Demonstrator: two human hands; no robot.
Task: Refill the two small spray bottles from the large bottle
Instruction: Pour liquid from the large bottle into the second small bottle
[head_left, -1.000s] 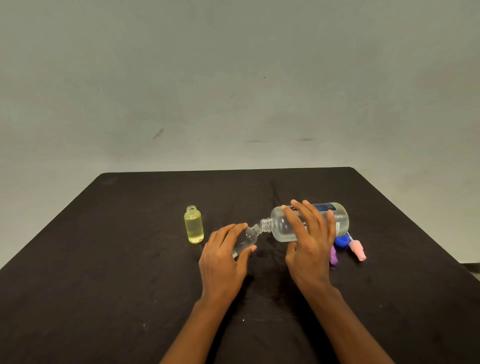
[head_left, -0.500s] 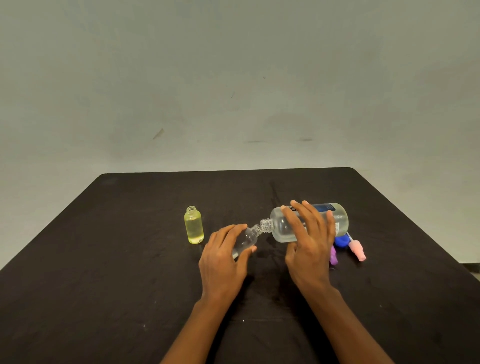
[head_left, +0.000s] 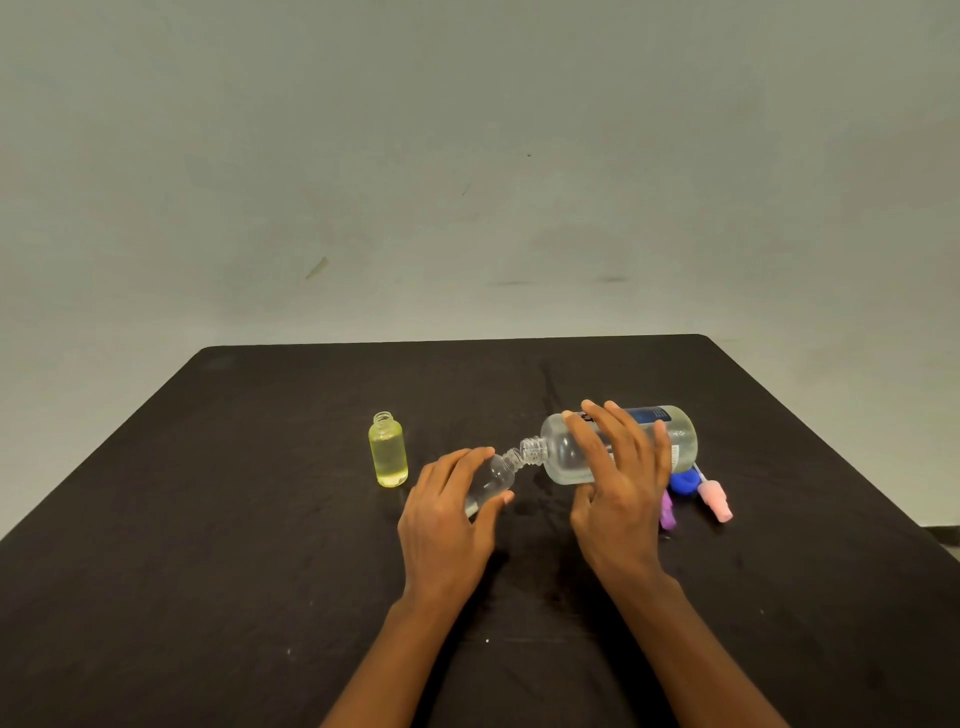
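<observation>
Head view: right hand grips large bottle w/ fingers spread over it, axis near-horizontal, neck pointing left. Left hand wraps clear small bottle, tilted up-right, mouths meeting btwn hands. Yellow small bottle stands uncapped, further left.

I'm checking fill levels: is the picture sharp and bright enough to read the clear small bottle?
Head view: soft even light, no strong glare, in focus; the clear small bottle, partly behind the left hand over the dark table, shows no readable level.
</observation>
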